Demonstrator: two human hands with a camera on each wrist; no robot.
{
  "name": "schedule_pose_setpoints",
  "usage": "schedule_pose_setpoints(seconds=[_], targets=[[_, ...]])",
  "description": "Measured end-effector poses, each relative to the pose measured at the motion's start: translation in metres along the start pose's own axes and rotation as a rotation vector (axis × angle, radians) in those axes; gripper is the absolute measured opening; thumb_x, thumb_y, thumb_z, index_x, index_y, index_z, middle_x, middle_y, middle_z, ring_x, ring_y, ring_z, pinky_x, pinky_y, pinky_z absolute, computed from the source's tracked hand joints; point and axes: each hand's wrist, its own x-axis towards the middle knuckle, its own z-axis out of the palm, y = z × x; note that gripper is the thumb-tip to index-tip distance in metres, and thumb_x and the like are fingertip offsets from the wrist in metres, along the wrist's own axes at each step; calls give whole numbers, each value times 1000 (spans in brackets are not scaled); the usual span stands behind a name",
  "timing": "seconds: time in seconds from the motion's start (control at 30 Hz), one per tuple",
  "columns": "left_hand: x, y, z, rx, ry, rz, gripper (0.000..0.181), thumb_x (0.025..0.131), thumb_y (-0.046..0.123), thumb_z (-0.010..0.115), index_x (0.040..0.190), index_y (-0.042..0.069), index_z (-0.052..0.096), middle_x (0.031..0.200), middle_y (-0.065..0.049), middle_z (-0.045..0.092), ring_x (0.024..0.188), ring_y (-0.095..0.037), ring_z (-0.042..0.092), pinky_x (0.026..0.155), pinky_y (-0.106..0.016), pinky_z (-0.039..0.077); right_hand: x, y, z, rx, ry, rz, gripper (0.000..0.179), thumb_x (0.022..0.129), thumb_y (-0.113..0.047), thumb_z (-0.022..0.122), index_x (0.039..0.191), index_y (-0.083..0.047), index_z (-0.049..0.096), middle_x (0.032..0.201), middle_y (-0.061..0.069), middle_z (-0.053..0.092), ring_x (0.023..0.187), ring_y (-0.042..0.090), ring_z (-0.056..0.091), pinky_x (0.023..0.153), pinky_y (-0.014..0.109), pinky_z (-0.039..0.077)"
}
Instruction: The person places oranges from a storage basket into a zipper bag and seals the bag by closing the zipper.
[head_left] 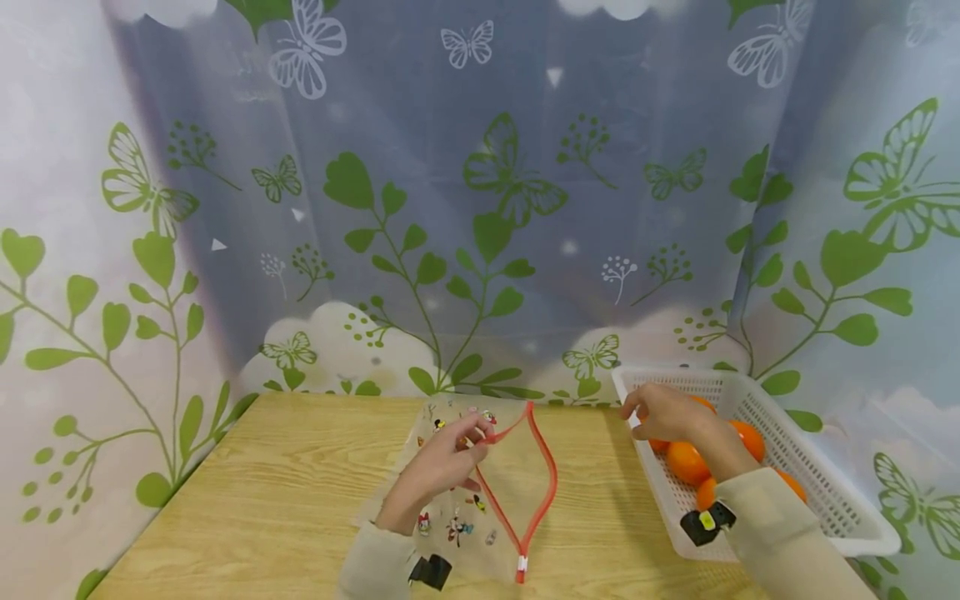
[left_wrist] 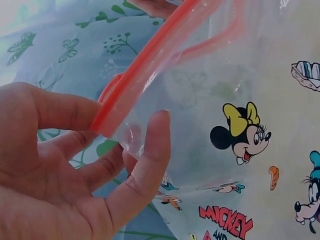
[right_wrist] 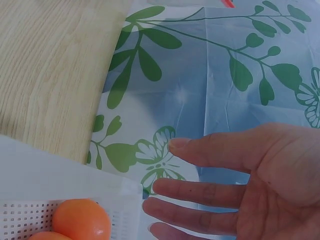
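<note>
Nearest, two pale sleeves (head_left: 375,565), cut off below, lead to two hands. The left hand (head_left: 437,467) pinches the red zip edge (head_left: 554,483) of one clear bag (head_left: 468,518), on one wooden table (head_left: 300,483), its mouth gaping; the hand hides some printed figures, so their number cannot be told. The right hand (head_left: 671,414), fingers fairly straight and thumb apart, holds nothing above one white basket (head_left: 862,546). It contains at least five oranges (head_left: 685,462), partly covered by hand and forearm. Behind stands a printed backdrop (head_left: 420,92), cut off above.
</note>
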Motion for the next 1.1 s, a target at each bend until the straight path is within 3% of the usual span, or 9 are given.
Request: schedule_pose_setpoints(seconds=[0.13, 0.27, 0.37, 0.5, 0.6, 0.77, 1.1], targets=[[-1, -1, 0, 16, 2, -7, 16, 107, 14, 53, 120, 9, 62, 141, -26, 50, 78, -19, 54, 67, -41, 66, 0, -2, 0, -4, -9, 10, 23, 88, -4, 77, 111, -2, 75, 109, 22, 71, 98, 33, 66, 83, 46, 61], [-1, 0, 0, 25, 8, -2, 15, 107, 13, 53, 118, 9, 62, 154, -22, 43, 75, -19, 53, 68, -43, 65, 1, -2, 0, -2, -12, 15, 23, 89, -5, 77, 112, -2, 75, 111, 23, 71, 101, 35, 67, 84, 46, 62], [-1, -1, 1, 16, 10, 2, 14, 106, 10, 54, 117, 7, 62, 166, -19, 31, 74, -19, 54, 69, -47, 66, 1, -2, 0, -3, -10, 13, 23, 88, -5, 78, 111, -2, 75, 111, 23, 71, 101, 35, 67, 84, 47, 61], [0, -2, 1, 7, 8, 1, 15, 105, 7, 54, 117, 7, 63, 159, -21, 39, 70, -18, 54, 69, -49, 66, 1, -1, 0, -5, -13, 2, 23, 88, -5, 78, 111, -2, 74, 110, 23, 71, 99, 34, 66, 83, 47, 61], [1, -2, 1, 1, 0, -5, 15, 104, 8, 55, 117, 8, 63, 141, -22, 54, 69, -17, 54, 70, -48, 67, 2, 0, -1, -12, -17, -9, 24, 88, -5, 78, 111, -1, 74, 109, 23, 71, 98, 34, 67, 83, 47, 61], [0, -3, 0, -13, -19, 7, 16, 105, 7, 55, 119, 5, 62, 115, -19, 60, 71, -17, 54, 72, -47, 67, 2, 1, -4, -22, -31, 17, 25, 89, -4, 76, 113, 0, 74, 111, 24, 71, 100, 34, 67, 85, 48, 61], [-3, -1, 0, -38, -8, 19, 18, 105, 6, 54, 122, 7, 61, 118, -24, 58, 69, -17, 55, 67, -43, 67, 1, 6, -7, -31, -25, 32, 23, 87, -3, 76, 109, 1, 74, 114, 24, 71, 105, 40, 67, 87, 51, 61]])
